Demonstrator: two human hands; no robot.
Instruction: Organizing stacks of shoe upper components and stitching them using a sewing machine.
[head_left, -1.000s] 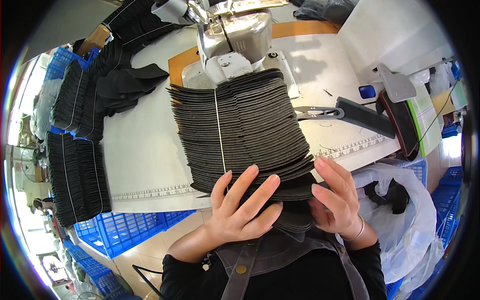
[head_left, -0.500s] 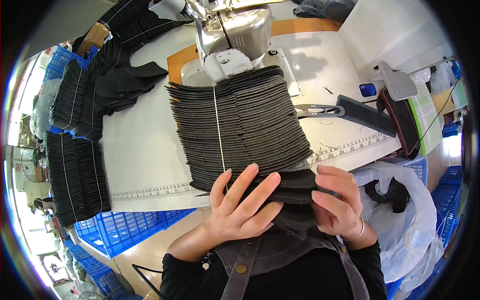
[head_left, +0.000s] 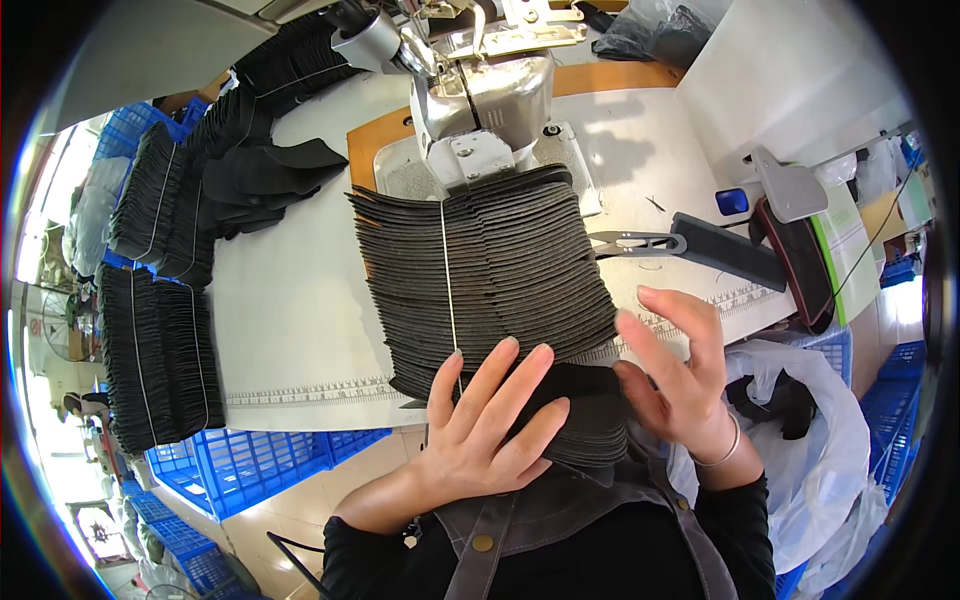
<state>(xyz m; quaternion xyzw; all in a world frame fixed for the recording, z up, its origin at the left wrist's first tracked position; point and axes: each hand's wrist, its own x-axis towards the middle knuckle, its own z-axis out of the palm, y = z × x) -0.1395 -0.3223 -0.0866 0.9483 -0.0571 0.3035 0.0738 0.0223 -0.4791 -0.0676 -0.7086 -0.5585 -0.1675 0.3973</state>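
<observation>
Black fabric stack: at white counter's near edge
Left hand: fingers spread on it
Right hand: fingers wide (alongside)

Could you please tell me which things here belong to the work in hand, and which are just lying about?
Seemingly in the work:
left hand, at the near end of the corded black stack
right hand, beside it
other black pieces

Seemingly lying about:
metal tool
blue rounded object
grey plastic bag
</observation>
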